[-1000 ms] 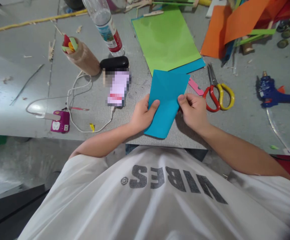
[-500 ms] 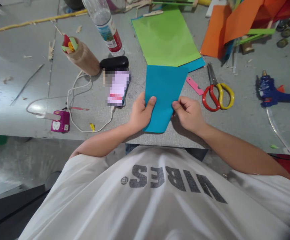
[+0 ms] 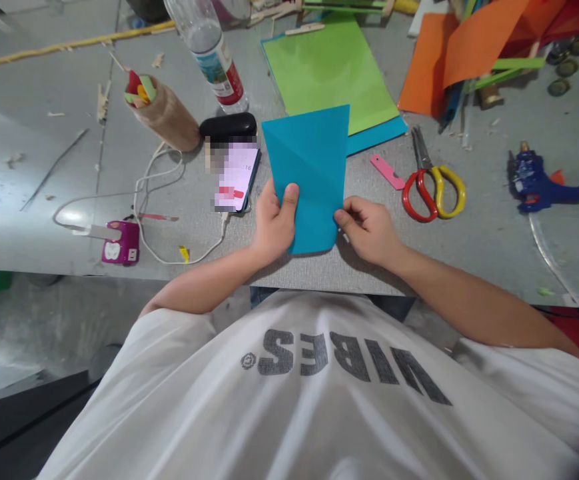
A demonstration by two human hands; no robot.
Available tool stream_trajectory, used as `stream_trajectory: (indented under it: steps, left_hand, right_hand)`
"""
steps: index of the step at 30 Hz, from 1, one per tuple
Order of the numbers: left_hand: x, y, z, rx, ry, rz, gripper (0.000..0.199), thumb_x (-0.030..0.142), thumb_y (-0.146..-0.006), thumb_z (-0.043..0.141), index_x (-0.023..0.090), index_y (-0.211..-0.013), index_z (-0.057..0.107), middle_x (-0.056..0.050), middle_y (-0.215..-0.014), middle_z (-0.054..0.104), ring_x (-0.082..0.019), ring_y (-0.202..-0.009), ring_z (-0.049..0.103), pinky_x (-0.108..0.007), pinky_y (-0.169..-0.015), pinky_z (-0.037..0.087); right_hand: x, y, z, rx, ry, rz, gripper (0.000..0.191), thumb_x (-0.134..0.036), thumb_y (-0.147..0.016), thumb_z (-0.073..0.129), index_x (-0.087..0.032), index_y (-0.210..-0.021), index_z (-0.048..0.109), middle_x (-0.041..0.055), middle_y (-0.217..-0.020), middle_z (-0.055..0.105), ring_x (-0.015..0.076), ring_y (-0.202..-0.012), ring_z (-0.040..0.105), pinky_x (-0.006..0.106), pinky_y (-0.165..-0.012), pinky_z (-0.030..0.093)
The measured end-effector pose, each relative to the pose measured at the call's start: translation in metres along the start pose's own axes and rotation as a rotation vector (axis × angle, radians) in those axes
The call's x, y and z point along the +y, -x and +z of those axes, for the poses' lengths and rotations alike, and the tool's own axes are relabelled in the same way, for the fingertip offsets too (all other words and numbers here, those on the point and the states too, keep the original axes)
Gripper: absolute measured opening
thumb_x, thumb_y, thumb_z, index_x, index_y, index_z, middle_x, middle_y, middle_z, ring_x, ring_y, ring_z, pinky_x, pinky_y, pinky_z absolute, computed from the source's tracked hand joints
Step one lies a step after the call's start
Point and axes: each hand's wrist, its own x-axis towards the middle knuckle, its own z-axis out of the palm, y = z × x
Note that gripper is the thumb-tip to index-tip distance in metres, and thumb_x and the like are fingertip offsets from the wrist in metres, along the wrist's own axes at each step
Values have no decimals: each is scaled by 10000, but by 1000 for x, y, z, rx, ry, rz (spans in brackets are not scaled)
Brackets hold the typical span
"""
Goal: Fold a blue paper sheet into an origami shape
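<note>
A blue sheet of paper (image 3: 316, 167) is held up in front of me, tilted, with its top edge over a green sheet (image 3: 334, 73). My left hand (image 3: 276, 223) grips its left side, thumb on the near face and fingers behind. At the lower right edge, my right hand (image 3: 366, 227) pinches the paper between thumb and fingers. Another blue sheet (image 3: 376, 137) lies beneath the green one. Right of the held paper are a pink folding cutter or small pink tool (image 3: 387, 172) and scissors (image 3: 432, 183) with one red and one yellow handle.
On the left stand a plastic bottle (image 3: 219, 73), a cup of coloured strips (image 3: 166, 117), a black case (image 3: 228, 125), a charging phone (image 3: 239, 177) and a purple plug adapter (image 3: 120, 242). A blue glue gun (image 3: 539, 180) and orange paper (image 3: 426, 67) lie on the right.
The blue paper has turned counterclockwise, its top edge swinging left and slightly up. Both hands have shifted a little left with it, still holding on.
</note>
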Motion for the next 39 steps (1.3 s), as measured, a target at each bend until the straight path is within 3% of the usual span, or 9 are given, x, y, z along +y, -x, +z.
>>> stream_trajectory:
  steps: [5,9,15,19,23,27,32,36,39]
  left_hand:
    - [-4,-8,-3,7,20,-63,918,1130,-1073,633,273,-1378,763,-133,-1345,912,-340,-1298,870,-500,-1149,731]
    - [-12,-12,-6,75,52,-47,838,1096,-1095,661,308,-1359,767,-103,-1399,912,-352,-1398,848,-563,-1250,706]
    - [-16,-19,-13,117,151,-138,754,1009,-1132,744,300,-1386,777,-118,-1472,906,-345,-1397,857,-550,-1265,707]
    - [-17,-22,-14,37,184,-181,791,1045,-1087,765,312,-1382,763,-119,-1539,890,-357,-1470,851,-520,-1244,724]
    - [-11,-15,-7,-280,265,-296,817,1006,-1011,905,300,-1372,708,-120,-1366,923,-376,-1316,921,-532,-1078,782]
    - [6,-5,-1,-536,417,-391,880,904,-970,1022,327,-1504,624,-77,-1217,941,-364,-1154,969,-495,-935,801]
    - [15,1,1,-446,338,-305,883,894,-968,1021,288,-1521,693,-99,-1260,955,-285,-1094,944,-383,-852,739]
    - [13,3,-2,-395,106,-240,642,843,-1048,950,241,-1210,796,-62,-1033,918,-222,-910,899,-323,-746,674]
    - [13,3,-3,-366,110,-242,617,845,-1076,909,242,-1098,781,-27,-870,865,-217,-778,880,-322,-683,669]
  right_hand:
    - [0,0,1,-22,66,-21,828,-1015,-1169,607,-298,-762,529,-3,-659,534,200,-651,464,429,-692,342]
    - [0,0,3,-46,70,-17,733,-962,-1150,675,-297,-848,612,-3,-684,607,210,-654,528,424,-695,373]
    - [-1,2,1,-134,97,47,953,-1096,-1156,520,-291,-650,583,56,-616,691,230,-610,626,441,-686,390]
    - [1,-2,-2,-23,-19,54,954,-1183,-1035,635,-302,-670,600,47,-621,654,220,-606,599,439,-636,418]
    - [12,-11,-2,55,-312,99,763,-1043,-873,1006,-313,-1036,853,62,-907,860,291,-798,789,475,-692,652]
    - [34,-22,-1,266,-400,1,644,-881,-896,1088,-332,-1194,931,78,-1213,957,372,-1128,887,572,-970,779]
    - [49,-33,-2,496,-534,-112,612,-847,-842,1124,-353,-1068,842,57,-1137,925,352,-1104,881,571,-1003,774]
    - [42,-32,-3,509,-577,-69,648,-889,-802,1111,-383,-1014,767,18,-767,725,367,-888,821,593,-841,735]
    - [38,-27,-7,458,-519,-21,724,-974,-745,1081,-396,-1006,732,46,-745,691,431,-969,835,656,-868,716]
